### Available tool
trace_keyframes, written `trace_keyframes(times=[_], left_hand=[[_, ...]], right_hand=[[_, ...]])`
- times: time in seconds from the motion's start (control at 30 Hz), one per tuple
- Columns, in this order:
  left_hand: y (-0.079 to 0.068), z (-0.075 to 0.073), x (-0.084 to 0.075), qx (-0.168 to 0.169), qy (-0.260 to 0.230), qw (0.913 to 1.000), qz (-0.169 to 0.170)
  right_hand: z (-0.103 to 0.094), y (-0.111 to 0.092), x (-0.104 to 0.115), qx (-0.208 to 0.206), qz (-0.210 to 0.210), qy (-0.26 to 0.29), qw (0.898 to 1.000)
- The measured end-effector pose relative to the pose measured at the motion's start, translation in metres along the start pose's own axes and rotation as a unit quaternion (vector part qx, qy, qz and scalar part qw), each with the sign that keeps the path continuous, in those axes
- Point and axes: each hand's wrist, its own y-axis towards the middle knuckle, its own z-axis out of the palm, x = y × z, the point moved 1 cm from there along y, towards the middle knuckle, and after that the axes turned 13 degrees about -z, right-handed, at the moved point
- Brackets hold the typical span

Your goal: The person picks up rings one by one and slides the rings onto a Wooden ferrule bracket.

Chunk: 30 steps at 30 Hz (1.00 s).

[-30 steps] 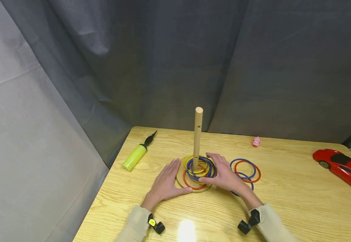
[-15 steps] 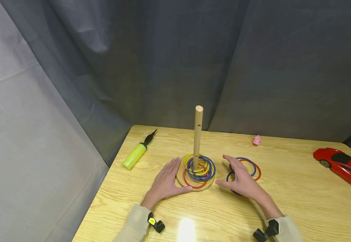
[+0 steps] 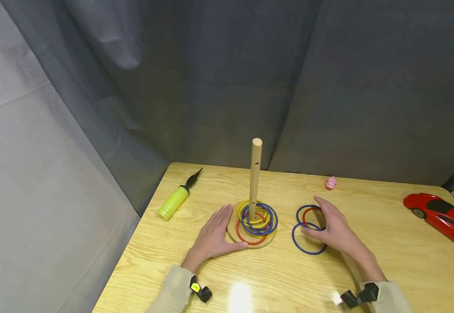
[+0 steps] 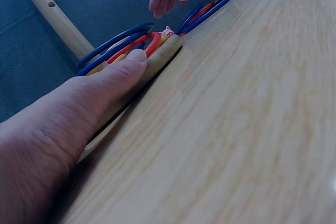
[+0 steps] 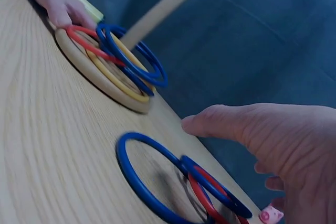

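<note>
Now the reach swings right

Behind everything, a dark curtain [image 3: 219, 87] fills the upper frame, and below it a pale wooden tabletop [image 3: 133, 265] spreads across the lower part. A red toy car [image 3: 442, 224] sits at the right edge. Just right of centre, in the lower half, a round wooden base [image 3: 232, 228] lies flat with its peg [image 3: 254, 178] standing up from it. Left of centre lies a yellow-green pump [image 3: 173, 202] with a black nozzle end.

The left hand [image 3: 213, 239] stays against the base, its fingers extended along the left side and the thumb at the near rim; it touches without clasping. The right hand [image 3: 334, 226] has just left the right side of the base and is now over the group lower right of centre. Its fingers are bent and spread from the thumb, with nothing visible in their grasp; I see no contact with a ring.

Blue, yellow and red rings make up the ring pile [image 3: 263, 219] at the foot of the peg; which of them encircle it is hard to tell. Two blue rings and a red one form the loose rings [image 5: 126, 171], overlapping beneath the right hand. Smallest, a pink pig [image 3: 330, 183] rests beyond them, nearer the curtain.

That shift suggests the work has turned from the pile to these rings, with the left hand probably steadying the base.
</note>
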Motion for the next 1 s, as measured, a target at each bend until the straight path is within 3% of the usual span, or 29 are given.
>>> trace_keyframes(times=[0.47,0.73,1.0], left_hand=[[0.0,0.002,0.0,0.003,0.007,1.0,0.001],[-0.001,0.002,0.0,0.002,0.007,1.0,-0.002],[-0.001,0.0,0.001,0.004,0.006,1.0,-0.006]], right_hand=[[0.005,-0.021,-0.03,-0.005,0.032,-0.033,0.999],[0.007,-0.022,-0.039,-0.002,0.061,-0.037,0.997],[0.017,-0.021,-0.046,-0.015,0.06,-0.066,0.996]])
